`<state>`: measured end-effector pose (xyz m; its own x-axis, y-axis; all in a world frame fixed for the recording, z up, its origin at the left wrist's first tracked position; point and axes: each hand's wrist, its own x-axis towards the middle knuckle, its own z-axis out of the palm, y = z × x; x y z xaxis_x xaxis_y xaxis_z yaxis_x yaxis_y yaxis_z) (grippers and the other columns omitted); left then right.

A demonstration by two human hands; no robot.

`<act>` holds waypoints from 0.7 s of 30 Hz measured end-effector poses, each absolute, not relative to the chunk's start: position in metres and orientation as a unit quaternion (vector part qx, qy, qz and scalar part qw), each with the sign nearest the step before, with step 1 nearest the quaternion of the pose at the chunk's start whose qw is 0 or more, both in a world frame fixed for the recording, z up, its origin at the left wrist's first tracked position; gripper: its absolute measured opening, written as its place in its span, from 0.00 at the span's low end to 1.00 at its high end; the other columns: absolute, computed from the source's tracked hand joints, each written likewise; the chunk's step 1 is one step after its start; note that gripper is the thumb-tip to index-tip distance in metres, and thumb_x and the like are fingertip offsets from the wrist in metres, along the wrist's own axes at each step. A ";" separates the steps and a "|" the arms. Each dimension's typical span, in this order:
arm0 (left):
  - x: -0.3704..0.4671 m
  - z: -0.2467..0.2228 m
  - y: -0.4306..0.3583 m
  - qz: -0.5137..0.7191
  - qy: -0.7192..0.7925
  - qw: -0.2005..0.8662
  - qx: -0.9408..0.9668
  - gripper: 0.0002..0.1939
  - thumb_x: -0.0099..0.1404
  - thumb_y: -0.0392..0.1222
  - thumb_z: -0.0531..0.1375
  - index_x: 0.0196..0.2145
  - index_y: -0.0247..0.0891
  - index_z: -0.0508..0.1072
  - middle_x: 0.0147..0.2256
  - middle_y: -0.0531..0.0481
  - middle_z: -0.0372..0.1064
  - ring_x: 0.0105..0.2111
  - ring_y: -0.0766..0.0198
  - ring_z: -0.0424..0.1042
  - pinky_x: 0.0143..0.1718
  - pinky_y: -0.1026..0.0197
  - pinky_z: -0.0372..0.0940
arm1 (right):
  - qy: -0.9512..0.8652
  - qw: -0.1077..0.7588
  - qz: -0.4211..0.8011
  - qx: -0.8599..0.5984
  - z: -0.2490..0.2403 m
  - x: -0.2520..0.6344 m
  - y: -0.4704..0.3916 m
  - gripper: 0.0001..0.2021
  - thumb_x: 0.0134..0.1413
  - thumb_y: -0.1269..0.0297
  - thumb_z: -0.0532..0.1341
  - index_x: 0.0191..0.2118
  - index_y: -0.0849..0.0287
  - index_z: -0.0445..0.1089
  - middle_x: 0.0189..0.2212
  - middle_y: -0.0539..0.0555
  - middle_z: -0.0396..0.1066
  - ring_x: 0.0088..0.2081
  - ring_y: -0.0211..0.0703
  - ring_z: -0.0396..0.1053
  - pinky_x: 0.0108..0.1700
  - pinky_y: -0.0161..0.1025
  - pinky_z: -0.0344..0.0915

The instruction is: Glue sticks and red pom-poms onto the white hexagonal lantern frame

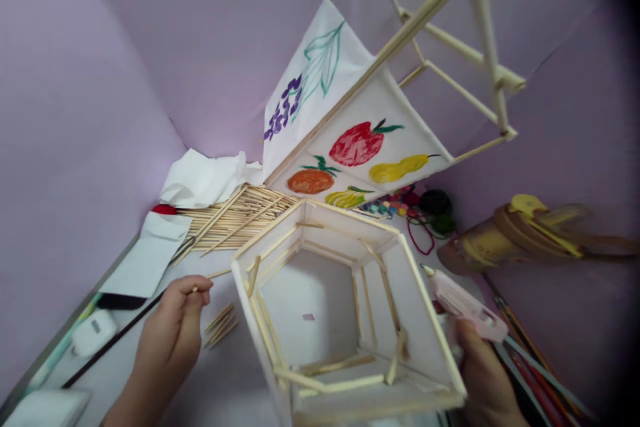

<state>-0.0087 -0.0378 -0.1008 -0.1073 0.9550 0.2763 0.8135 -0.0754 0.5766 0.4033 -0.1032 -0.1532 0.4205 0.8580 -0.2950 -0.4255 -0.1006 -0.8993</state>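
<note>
My left hand [173,327] is closed, pinching a short thin wooden stick [219,273] whose tip points toward the five-sided frame. That frame [395,237], built of wooden sticks with white sheet walls, stands open at the top in front of me, with more sticks fixed along its inner walls. To its right, my right hand [485,370] is wrapped round a pale pink hot glue gun [465,300], nozzle pointing up and left. Part of that hand is hidden by the gun and the frame. Several short cut sticks [220,325] lie beside my left hand.
Behind stands a taller stick frame [425,3] with fruit painted on its white panels. A pile of long sticks [235,220], crumpled white sheet [205,177], a brown cup [480,240], yarn [435,203], pencils [537,360] and a white case [95,332] surround the work.
</note>
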 end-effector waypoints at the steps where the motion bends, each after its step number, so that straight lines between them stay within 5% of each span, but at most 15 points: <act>1: -0.004 -0.093 -0.044 0.354 0.658 0.096 0.657 0.11 0.74 0.46 0.48 0.44 0.42 0.68 0.31 0.51 0.69 0.31 0.61 0.72 0.32 0.62 0.67 | -0.196 0.640 0.507 -0.543 -0.154 0.403 -0.103 0.22 0.38 0.42 0.75 0.32 0.55 0.78 0.20 0.52 0.72 0.20 0.43 0.67 0.20 0.38 0.67; 7: 0.026 -0.040 -0.080 0.392 0.505 0.082 0.764 0.12 0.72 0.41 0.55 0.52 0.42 0.67 0.25 0.58 0.59 0.23 0.67 0.63 0.27 0.66 0.63 | -0.209 0.637 0.540 -0.509 -0.155 0.401 -0.099 0.22 0.41 0.46 0.75 0.35 0.58 0.78 0.23 0.53 0.74 0.22 0.40 0.69 0.22 0.34 0.67; 13: 0.044 -0.019 -0.090 0.371 0.417 0.004 0.830 0.15 0.71 0.35 0.57 0.54 0.42 0.71 0.28 0.56 0.64 0.28 0.67 0.66 0.34 0.64 0.63 | -0.220 0.601 0.605 -0.474 -0.145 0.410 -0.094 0.19 0.34 0.64 0.75 0.37 0.61 0.77 0.29 0.55 0.77 0.29 0.44 0.74 0.33 0.39 0.74; 21: 0.036 -0.023 -0.093 0.381 0.418 0.008 0.824 0.13 0.73 0.39 0.56 0.51 0.38 0.75 0.29 0.52 0.68 0.29 0.64 0.68 0.34 0.62 0.65 | -0.235 0.603 0.544 -0.533 -0.155 0.436 -0.092 0.05 0.48 0.73 0.69 0.32 0.60 0.74 0.28 0.54 0.77 0.28 0.43 0.75 0.30 0.38 0.73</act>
